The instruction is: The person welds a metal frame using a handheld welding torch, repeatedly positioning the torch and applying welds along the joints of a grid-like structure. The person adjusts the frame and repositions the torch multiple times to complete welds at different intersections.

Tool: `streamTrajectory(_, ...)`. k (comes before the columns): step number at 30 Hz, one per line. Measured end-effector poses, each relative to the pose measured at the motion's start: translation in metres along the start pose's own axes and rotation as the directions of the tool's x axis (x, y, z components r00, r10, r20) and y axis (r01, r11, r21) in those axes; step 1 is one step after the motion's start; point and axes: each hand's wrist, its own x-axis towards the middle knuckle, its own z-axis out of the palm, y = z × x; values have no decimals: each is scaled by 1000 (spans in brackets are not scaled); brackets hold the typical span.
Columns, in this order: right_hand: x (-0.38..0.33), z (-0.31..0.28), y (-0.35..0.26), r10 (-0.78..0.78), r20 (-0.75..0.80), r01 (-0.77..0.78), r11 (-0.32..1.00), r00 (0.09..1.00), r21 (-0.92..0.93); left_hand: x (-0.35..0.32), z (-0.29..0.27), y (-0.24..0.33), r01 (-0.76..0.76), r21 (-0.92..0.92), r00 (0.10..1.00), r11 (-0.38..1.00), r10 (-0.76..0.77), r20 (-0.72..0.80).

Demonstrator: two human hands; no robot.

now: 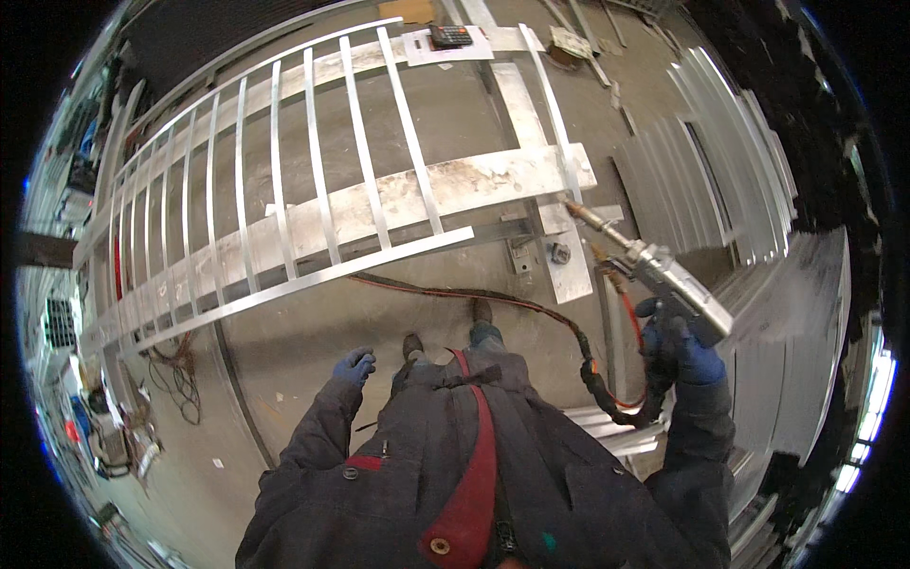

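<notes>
Right hand (684, 353), blue-gloved, clamped on welding torch (654, 268), nozzle aimed at corner of metal railing (313, 180) lying flat on supports for access; left hand (354, 364) loosely curled, empty, hanging aside.

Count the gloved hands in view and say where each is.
2. The left hand, in a blue glove, hangs free beside the jacket at lower centre-left. The right hand, also blue-gloved, grips the welding torch at right, its tip near the railing.
</notes>
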Motion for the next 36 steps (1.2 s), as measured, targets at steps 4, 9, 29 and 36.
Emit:
streamTrajectory(4,67,-20,6,70,145,-56,993,987,-102,-7,52,-1,-24,-93,995,995,14,-101)
streamTrajectory(9,152,-54,14,71,456,20,981,887,-191,-22,127,-1,-1,-197,983,980,-36,-182)
streamTrajectory(29,258,-46,45,-97,556,233,956,825,-179,7,165,52,38,-209,969,977,-87,-231)
streamTrajectory(36,316,-65,-24,233,309,-61,876,922,-478,38,167,97,29,-213,972,977,-77,-221)
